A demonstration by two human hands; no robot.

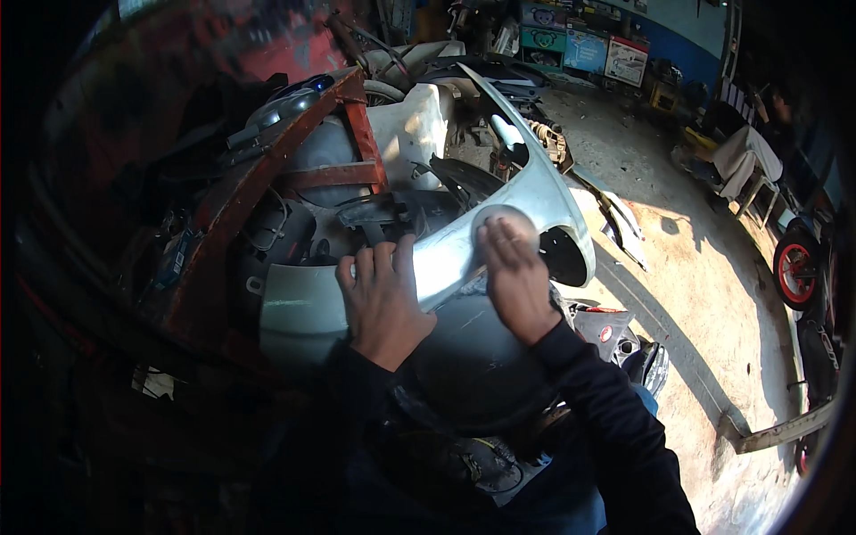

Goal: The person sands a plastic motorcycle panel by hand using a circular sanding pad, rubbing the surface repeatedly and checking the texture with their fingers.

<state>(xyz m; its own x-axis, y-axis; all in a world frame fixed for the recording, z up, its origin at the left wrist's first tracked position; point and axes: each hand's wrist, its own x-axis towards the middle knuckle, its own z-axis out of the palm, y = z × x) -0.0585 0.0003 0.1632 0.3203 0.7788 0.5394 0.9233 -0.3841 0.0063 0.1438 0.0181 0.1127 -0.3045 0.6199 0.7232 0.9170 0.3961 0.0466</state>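
Observation:
A pale, glossy, curved vehicle body panel lies across in front of me, with a narrow arm reaching up and away and an oval cutout at its right end. My left hand grips its left part, fingers curled over the far edge and thumb toward me. My right hand presses a round grey sanding disc against the panel near the cutout, fingers together over it. Much of the disc is hidden under those fingers. Below the panel sits a rounded black surface.
A rusty red metal frame stands at the left among dark parts. Loose vehicle parts lie to the right on the concrete floor. Farther right are a red-rimmed wheel and a cloth-draped stand. Boxes line the back.

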